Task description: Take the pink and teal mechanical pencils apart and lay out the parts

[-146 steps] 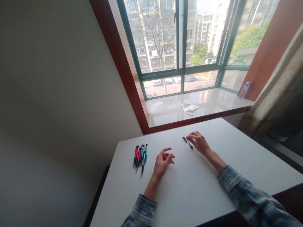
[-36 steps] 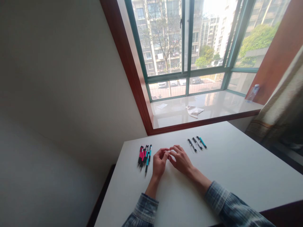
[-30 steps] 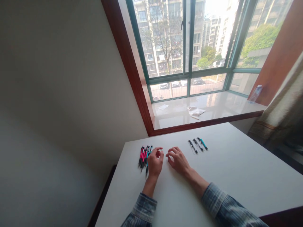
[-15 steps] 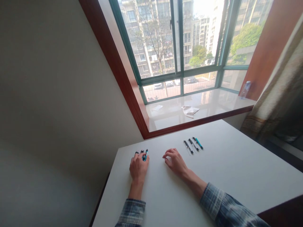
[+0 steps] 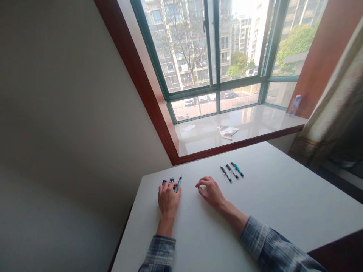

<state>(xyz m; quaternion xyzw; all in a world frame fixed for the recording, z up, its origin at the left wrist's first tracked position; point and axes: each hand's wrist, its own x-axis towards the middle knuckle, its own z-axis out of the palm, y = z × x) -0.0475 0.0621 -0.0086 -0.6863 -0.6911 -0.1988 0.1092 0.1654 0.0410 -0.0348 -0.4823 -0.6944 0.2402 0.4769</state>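
My left hand [image 5: 168,198] is closed round a teal pen [image 5: 179,183], gripped between thumb and fingers and tilted a little to the right. Several other pens [image 5: 165,182], one with a pinkish-red part, lie just beyond its fingers and are partly hidden by them. My right hand [image 5: 210,190] rests on the white table [image 5: 215,234], fingers loosely bent and thumb apart, with nothing in it. Beyond it to the right lie three pens side by side: two black and clear pens [image 5: 226,175] [image 5: 232,172] and a black and teal pen [image 5: 237,170].
Past the table's far edge is a window sill [image 5: 201,145] with a crumpled cloth [image 5: 227,131], a white paper [image 5: 189,128] and a clear bottle [image 5: 295,105]. A wall [image 5: 85,151] stands on the left, a curtain [image 5: 326,109] on the right.
My left hand has moved slightly right with the teal pen, and more of the pens behind it shows. My right hand stays in place.
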